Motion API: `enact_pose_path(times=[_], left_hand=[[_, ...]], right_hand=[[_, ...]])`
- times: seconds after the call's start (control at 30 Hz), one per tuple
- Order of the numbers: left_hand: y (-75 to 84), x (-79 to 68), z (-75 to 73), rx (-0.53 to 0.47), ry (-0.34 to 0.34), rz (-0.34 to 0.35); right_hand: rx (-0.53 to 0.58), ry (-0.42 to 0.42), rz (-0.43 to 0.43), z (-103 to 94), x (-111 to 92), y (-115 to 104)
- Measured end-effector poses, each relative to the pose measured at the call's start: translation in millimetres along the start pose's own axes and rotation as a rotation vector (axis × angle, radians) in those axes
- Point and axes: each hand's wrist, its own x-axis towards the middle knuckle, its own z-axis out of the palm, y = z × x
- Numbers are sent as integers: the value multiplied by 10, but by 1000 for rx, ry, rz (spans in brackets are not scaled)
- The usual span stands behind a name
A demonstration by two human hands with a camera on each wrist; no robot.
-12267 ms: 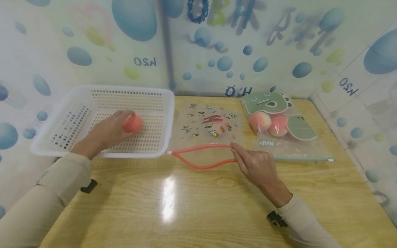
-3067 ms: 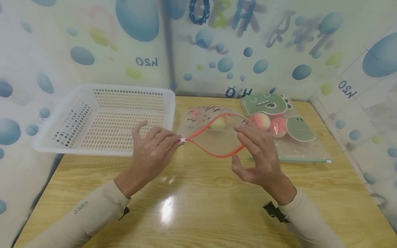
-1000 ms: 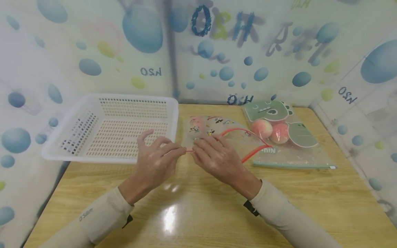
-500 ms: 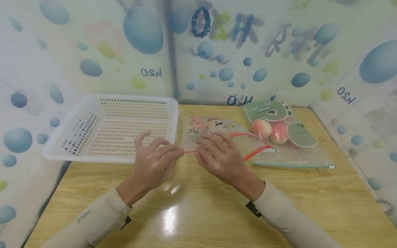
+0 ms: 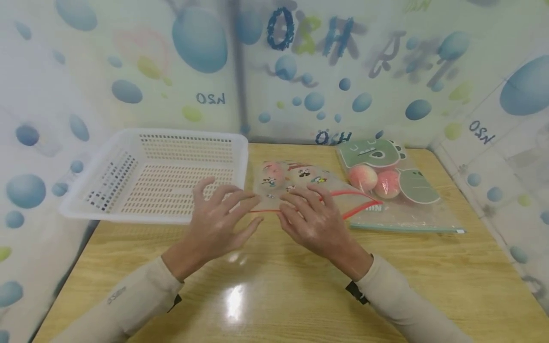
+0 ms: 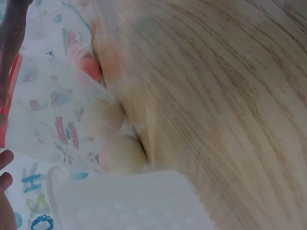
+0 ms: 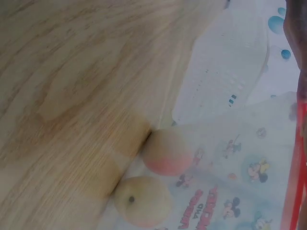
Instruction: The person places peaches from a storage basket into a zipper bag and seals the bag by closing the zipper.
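Observation:
A clear zip bag (image 5: 306, 176) with cartoon prints and a red zip strip (image 5: 362, 206) lies mid-table. Inside it two peaches (image 7: 168, 152) show through the plastic. My right hand (image 5: 317, 219) pinches the red strip, fingers over it and thumb below. To its right the bag's mouth gapes; to its left the strip forms a single line. My left hand (image 5: 223, 219) is at the strip's left end, thumb and fingers spread apart. In the left wrist view, the left fingertips (image 6: 5, 167) stand just off the strip's end. The zip slider is hidden.
A white perforated basket (image 5: 150, 219) stands at the left with nothing in it. At the right lies a second zip bag (image 5: 407, 216) with green dinosaur prints and peaches (image 5: 362, 177) inside. A patterned wall (image 5: 274, 109) rises behind the wooden table (image 5: 291, 295).
Earlier my left hand held a peach in the basket, then gripped the zip's slider end. Now its pinch has loosened. My right hand moved left along the strip, then slightly back right.

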Motion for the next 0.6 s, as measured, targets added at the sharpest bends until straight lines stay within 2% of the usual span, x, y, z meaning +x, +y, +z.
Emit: enact_pose_path(times=[0.13,0.3,0.6], left_hand=[[40,25,42,-17,-49,14],[59,24,55,-42,-70,28],[51,12,43,-60,-58,33]], right_hand=[[9,-1,-13,24,-11,-26],[23,-6,-31,35,-15,-50],[30,58,-54,62,-47,-39]])
